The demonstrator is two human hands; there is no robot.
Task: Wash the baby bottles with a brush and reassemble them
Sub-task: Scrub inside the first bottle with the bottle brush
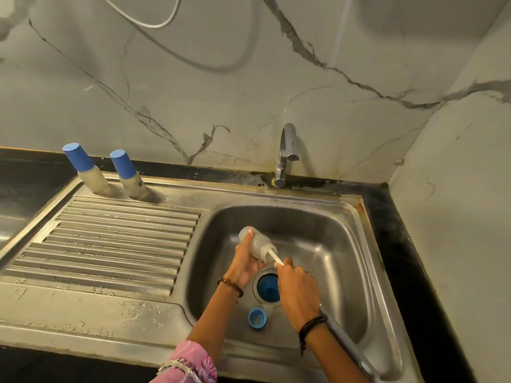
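On the sink's drainboard (pixel 110 230), two capped baby bottles (pixel 85 168) stand at the back by the wall, likely set aside. Over the basin, the left hand (pixel 246 262) grips an uncapped bottle (pixel 255 241) tilted on its side, mouth toward the right, so the brush can enter. The right hand (pixel 297 291) is clenched round the bottle brush (pixel 276 257), its head inside the bottle. A blue collar ring (pixel 256 317) and blue cap (pixel 268 288) lie near the drain, awaiting reassembly.
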